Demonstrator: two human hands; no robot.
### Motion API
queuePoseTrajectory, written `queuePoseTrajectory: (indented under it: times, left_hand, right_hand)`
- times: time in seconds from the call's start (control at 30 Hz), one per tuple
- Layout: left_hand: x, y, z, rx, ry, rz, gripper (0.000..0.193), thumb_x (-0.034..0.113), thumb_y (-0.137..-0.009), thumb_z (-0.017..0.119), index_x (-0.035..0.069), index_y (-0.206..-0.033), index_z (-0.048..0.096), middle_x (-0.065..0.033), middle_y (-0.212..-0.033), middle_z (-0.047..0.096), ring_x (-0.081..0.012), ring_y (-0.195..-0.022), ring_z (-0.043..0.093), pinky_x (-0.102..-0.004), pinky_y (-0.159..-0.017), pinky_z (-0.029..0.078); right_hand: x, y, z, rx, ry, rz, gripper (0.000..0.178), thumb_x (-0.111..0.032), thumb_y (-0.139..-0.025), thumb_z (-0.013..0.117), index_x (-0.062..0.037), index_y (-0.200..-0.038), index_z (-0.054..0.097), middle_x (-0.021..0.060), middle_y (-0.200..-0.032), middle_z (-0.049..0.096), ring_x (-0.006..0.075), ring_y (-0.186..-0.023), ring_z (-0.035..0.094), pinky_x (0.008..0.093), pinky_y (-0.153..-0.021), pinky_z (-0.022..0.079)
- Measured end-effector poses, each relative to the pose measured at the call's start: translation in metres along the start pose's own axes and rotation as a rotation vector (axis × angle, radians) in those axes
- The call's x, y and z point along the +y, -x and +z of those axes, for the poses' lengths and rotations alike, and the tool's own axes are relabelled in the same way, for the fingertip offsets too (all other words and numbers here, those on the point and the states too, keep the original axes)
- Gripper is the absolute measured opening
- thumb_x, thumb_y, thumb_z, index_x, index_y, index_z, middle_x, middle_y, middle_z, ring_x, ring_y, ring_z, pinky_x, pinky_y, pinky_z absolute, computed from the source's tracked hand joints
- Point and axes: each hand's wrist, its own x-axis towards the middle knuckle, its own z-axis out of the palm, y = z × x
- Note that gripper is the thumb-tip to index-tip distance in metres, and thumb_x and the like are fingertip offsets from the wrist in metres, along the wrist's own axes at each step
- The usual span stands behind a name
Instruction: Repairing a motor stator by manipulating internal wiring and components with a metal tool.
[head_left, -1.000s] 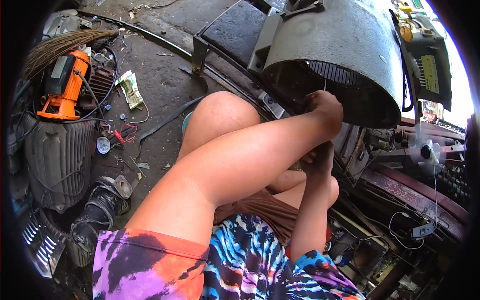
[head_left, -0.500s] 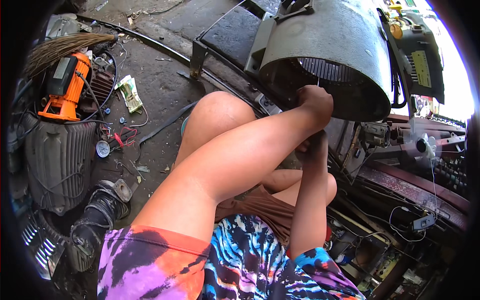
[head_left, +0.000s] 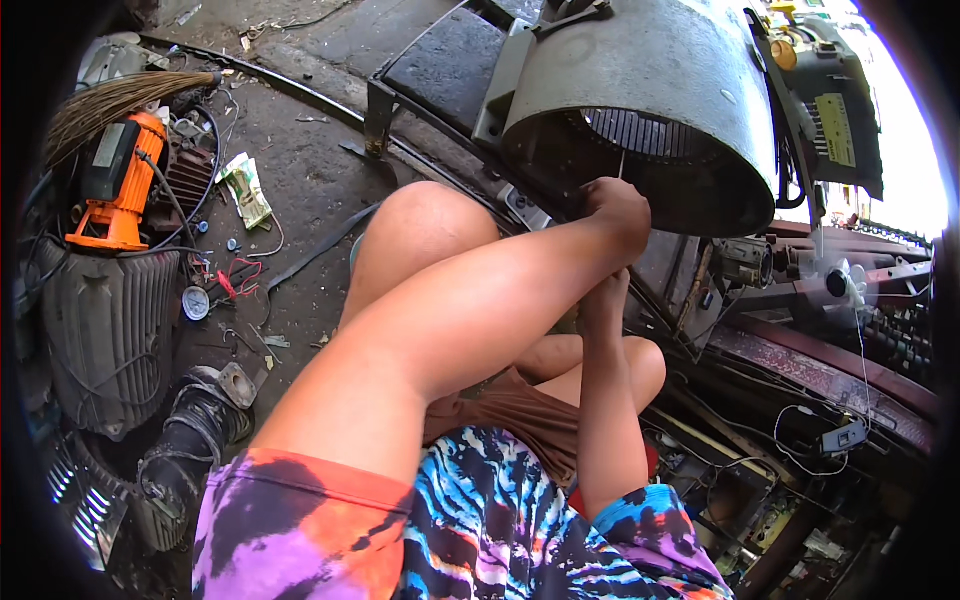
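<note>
A large grey motor housing (head_left: 650, 70) lies on its side ahead of me, its open end toward me. Inside it shows a slotted metal core (head_left: 645, 132), like a stator's. At the lower rim of that opening my left hand (head_left: 620, 212) is closed on a thin pale rod (head_left: 623, 165), which points up into the bore. My left arm crosses over to the right. Just below, my right hand (head_left: 604, 292) is tucked against the underside of my left wrist. Its fingers are hidden, and so is anything in them.
An orange motor (head_left: 146, 190), a straw hand broom (head_left: 130, 105), a ribbed grey motor casing (head_left: 105, 335) and a round gauge (head_left: 196, 303) lie on the dirty floor at left. At right are steel beams (head_left: 840, 375), loose cables and a small white fan (head_left: 848, 283). A metal frame (head_left: 378, 115) stands beside the housing.
My right hand has shifted a little left and come up close beneath my left wrist. The left hand keeps its place at the opening; the whole view has shifted slightly.
</note>
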Motion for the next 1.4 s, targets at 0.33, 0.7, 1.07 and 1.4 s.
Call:
queuePoseTrajectory:
  times: [0.33,0.7,1.07,1.4]
  left_hand:
    - [0.010,0.032,0.007,-0.023,0.111,0.129,0.018,0.017,-0.078,0.068,0.004,-0.085,0.079,-0.0147,-0.078,0.074,-0.0287,-0.062,0.069,-0.0432,-0.054,0.053]
    - [0.012,0.023,0.006,0.029,0.191,0.037,0.018,0.016,-0.075,0.066,0.002,-0.080,0.077,-0.0180,-0.078,0.073,-0.0331,-0.063,0.070,-0.0446,-0.056,0.053]
    - [0.004,0.023,-0.002,-0.022,0.293,-0.034,0.020,0.013,-0.076,0.065,0.001,-0.086,0.078,-0.0181,-0.079,0.074,-0.0360,-0.068,0.071,-0.0442,-0.062,0.054]
    - [0.014,0.016,0.010,0.017,0.430,-0.089,0.019,0.014,-0.075,0.067,0.002,-0.085,0.078,-0.0164,-0.076,0.073,-0.0355,-0.068,0.071,-0.0422,-0.063,0.055]
  right_hand:
    - [0.021,0.043,0.028,0.596,0.450,-0.252,0.016,-0.025,-0.101,0.058,-0.0109,-0.102,0.065,-0.0019,-0.066,0.052,0.0044,-0.051,0.041,0.0203,-0.045,0.024]
    - [0.019,0.029,0.010,0.566,0.816,-0.556,0.017,-0.024,-0.102,0.056,-0.0087,-0.104,0.063,0.0010,-0.067,0.054,0.0132,-0.052,0.047,0.0264,-0.047,0.035]
    - [0.022,0.037,0.048,0.744,1.768,-0.806,0.022,-0.005,-0.095,0.053,-0.0024,-0.115,0.060,0.0199,-0.094,0.069,0.0417,-0.074,0.064,0.0464,-0.064,0.049]
    - [-0.031,0.042,-0.008,0.388,1.320,-0.622,0.014,-0.006,-0.097,0.053,-0.0032,-0.107,0.064,0.0063,-0.072,0.060,0.0214,-0.058,0.055,0.0321,-0.052,0.040]
